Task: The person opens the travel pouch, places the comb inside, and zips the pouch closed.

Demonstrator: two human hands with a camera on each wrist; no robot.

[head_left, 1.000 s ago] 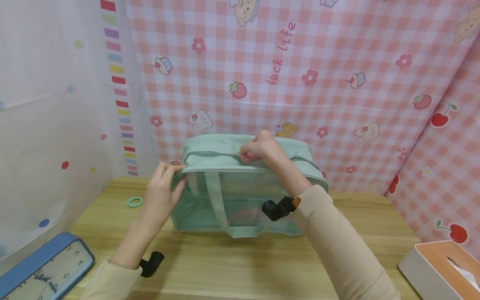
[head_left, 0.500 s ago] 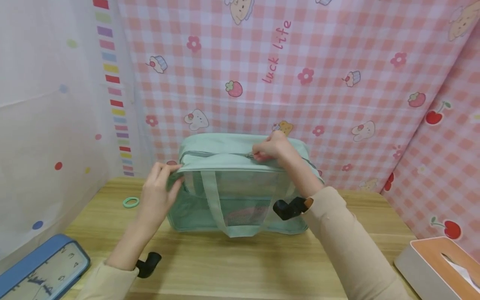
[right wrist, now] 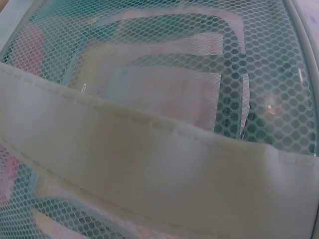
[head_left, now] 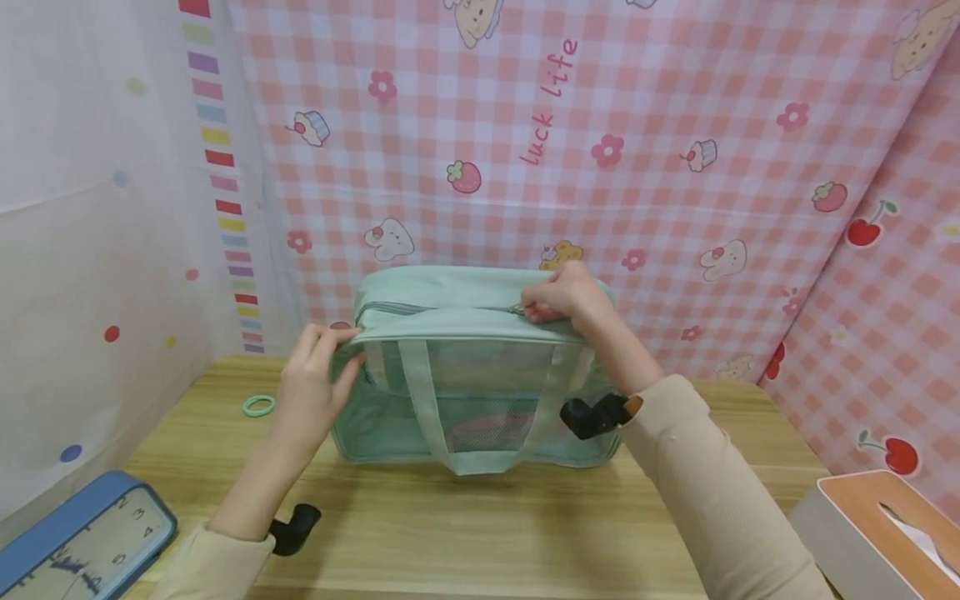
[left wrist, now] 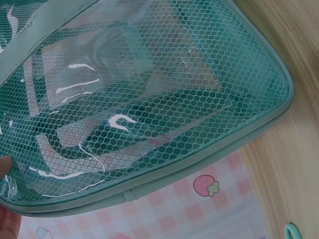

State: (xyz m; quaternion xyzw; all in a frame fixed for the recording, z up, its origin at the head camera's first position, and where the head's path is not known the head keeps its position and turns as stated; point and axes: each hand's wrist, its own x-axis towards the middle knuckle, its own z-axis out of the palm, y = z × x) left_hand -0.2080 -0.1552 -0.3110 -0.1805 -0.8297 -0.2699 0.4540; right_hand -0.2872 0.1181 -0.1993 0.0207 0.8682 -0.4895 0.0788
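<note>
A mint-green bag with see-through mesh sides stands upright on the table in the head view. My left hand pinches its top left corner between thumb and fingers. On the right of the top, my right hand pinches the zipper pull, which is mostly covered by the fingers; the metal slider shows beside them. The zip runs leftward from there. A strap handle hangs down the front. Through the mesh a pinkish thing shows inside. The right wrist view is filled by the handle and mesh.
A green ring lies on the wooden table left of the bag. A blue-framed clock is at the front left, a tissue box at the front right. A pink checked cloth hangs close behind the bag.
My right hand has moved right along the bag's top with the zipper pull, and the slider with it. The left hand keeps its hold on the corner. The head view has shifted slightly.
</note>
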